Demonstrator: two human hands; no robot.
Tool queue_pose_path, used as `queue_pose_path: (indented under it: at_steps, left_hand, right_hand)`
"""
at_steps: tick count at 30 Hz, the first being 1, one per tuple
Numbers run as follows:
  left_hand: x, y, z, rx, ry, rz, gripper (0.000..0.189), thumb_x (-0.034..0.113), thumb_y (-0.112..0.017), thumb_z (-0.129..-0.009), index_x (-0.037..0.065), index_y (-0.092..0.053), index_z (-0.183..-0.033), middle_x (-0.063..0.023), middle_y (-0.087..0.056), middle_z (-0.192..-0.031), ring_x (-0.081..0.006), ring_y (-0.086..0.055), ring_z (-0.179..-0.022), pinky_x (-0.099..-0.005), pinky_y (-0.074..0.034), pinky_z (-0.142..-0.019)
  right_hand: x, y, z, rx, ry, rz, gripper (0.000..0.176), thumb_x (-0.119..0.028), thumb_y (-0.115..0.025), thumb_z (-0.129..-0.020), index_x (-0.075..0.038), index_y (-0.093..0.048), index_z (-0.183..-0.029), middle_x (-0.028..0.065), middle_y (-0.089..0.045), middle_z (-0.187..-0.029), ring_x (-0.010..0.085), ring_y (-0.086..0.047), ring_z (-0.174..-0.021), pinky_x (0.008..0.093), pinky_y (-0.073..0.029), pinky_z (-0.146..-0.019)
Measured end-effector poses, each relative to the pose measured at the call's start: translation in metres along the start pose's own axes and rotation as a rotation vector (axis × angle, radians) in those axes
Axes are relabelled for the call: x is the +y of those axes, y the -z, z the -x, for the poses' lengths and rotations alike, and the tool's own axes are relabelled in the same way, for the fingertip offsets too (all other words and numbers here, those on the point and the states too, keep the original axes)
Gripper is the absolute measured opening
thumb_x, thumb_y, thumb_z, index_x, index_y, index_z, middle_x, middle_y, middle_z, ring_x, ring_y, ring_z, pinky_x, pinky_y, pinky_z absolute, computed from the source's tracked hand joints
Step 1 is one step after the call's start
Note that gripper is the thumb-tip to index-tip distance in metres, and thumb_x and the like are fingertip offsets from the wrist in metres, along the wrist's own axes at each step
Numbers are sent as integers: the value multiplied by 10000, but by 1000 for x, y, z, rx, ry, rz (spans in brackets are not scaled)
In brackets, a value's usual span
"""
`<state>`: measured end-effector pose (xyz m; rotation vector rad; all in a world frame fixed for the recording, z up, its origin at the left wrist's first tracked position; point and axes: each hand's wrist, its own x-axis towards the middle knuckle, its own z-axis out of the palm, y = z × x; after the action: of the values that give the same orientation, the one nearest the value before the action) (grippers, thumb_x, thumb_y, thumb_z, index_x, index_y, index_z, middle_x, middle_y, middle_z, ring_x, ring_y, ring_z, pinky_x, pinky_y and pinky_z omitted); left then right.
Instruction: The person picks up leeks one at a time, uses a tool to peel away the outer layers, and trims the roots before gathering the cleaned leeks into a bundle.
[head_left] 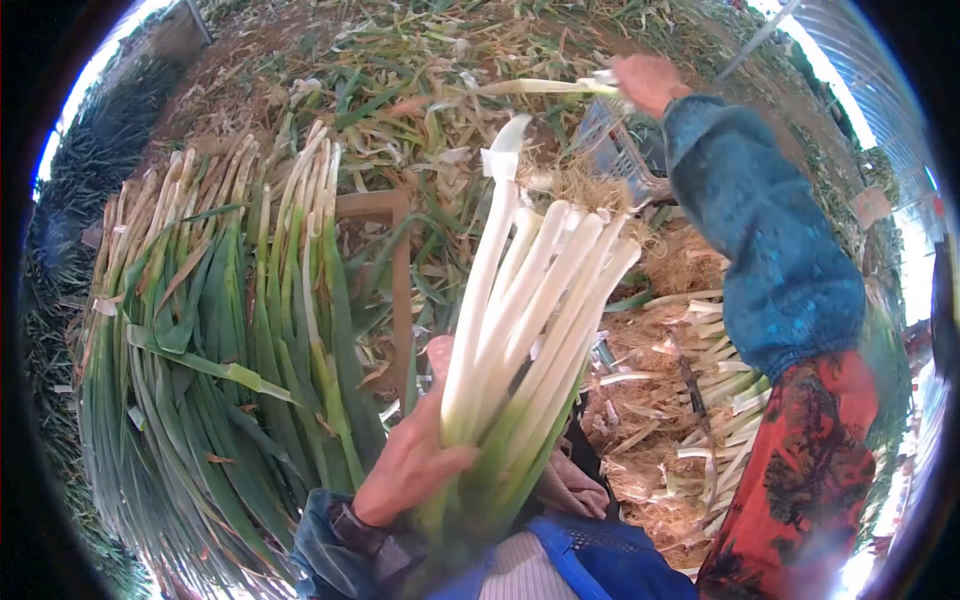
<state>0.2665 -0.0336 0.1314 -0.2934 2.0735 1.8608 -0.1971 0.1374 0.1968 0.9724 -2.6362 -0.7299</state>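
My left hand is wrapped round a bunch of leeks at the lower middle, their white stems and rooted ends pointing up and away from me. Up at the top right, my right hand is closed on a pale peeled leaf strip that stretches out to the left. A blue sleeve covers my right forearm. One stem at the bunch's left has a curled white piece at its top.
A large pile of untrimmed leeks lies at the left beside a wooden frame. More rooted leeks lie at the right. Behind the bunch is a crate. Leaf scraps cover the ground ahead.
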Motion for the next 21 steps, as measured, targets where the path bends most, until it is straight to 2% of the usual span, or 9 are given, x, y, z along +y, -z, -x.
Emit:
queue_pose_path:
  at_steps: [2,3,4,6,8,11,13,15,21]
  left_hand:
    - [-6,2,-4,-68,-3,-13,865,113,-592,-695,36,-151,-1435,-278,-395,-1323,-340,-447,-1210,-345,-359,-988]
    - [-4,1,-4,-76,-8,-3,864,116,-594,-694,33,-155,-1433,-276,-370,-1345,-336,-429,-1228,-340,-349,-998]
    - [-1,1,-2,-85,-10,5,862,120,-595,-692,29,-158,-1430,-275,-345,-1368,-332,-412,-1246,-334,-339,-1007]
    - [-1,-3,1,-59,-30,-17,800,106,-593,-695,14,-224,-1399,-226,-396,-1306,-282,-431,-1186,-312,-346,-988]
    - [-4,-9,4,11,-77,-77,687,71,-585,-702,-8,-348,-1342,-131,-548,-1138,-189,-503,-1027,-279,-378,-930]
    - [-1,-10,5,-15,-63,7,683,72,-588,-705,-6,-352,-1341,-119,-551,-1135,-182,-512,-1008,-277,-387,-917]
    - [7,-8,7,-23,-40,33,684,72,-589,-704,-7,-355,-1342,-111,-553,-1136,-177,-514,-1003,-273,-390,-911]
    - [7,-6,9,-3,-5,66,681,82,-592,-702,-3,-364,-1338,-120,-566,-1113,-181,-525,-990,-281,-401,-897]
    - [10,6,18,95,37,133,666,91,-607,-688,-1,-398,-1314,-134,-589,-1073,-177,-528,-961,-293,-416,-869]
  right_hand:
    - [-36,19,23,-296,192,-400,465,-407,-628,-759,-91,-588,-1099,154,-637,-963,287,-624,-899,419,-491,-780]
    - [-60,8,31,-365,312,-546,662,-526,-649,-697,-81,-557,-1178,193,-619,-1029,321,-601,-948,422,-462,-845]
    - [-88,6,36,-606,347,-559,667,-527,-676,-652,-66,-609,-1130,217,-635,-1012,320,-609,-945,399,-459,-839]
    - [-123,21,92,-552,308,-760,588,-461,-685,-675,-38,-628,-1080,219,-633,-1014,318,-620,-933,394,-475,-827]
    - [-127,9,93,-400,374,-635,469,-385,-680,-702,-34,-654,-1013,200,-649,-962,330,-634,-889,382,-502,-782]
    - [-122,-9,68,-255,269,-392,222,-237,-631,-752,-46,-687,-851,154,-665,-806,329,-657,-779,358,-539,-666]
    - [-92,4,55,-64,362,6,110,-150,-609,-745,-74,-682,-776,139,-652,-722,312,-663,-753,357,-541,-625]
    - [-46,-12,42,176,217,-21,78,-118,-611,-725,-85,-678,-745,116,-638,-676,309,-657,-710,379,-536,-608]
    - [6,-65,122,80,-79,-396,538,-272,-661,-746,-66,-457,-1199,204,-539,-1090,371,-576,-934,444,-485,-761]
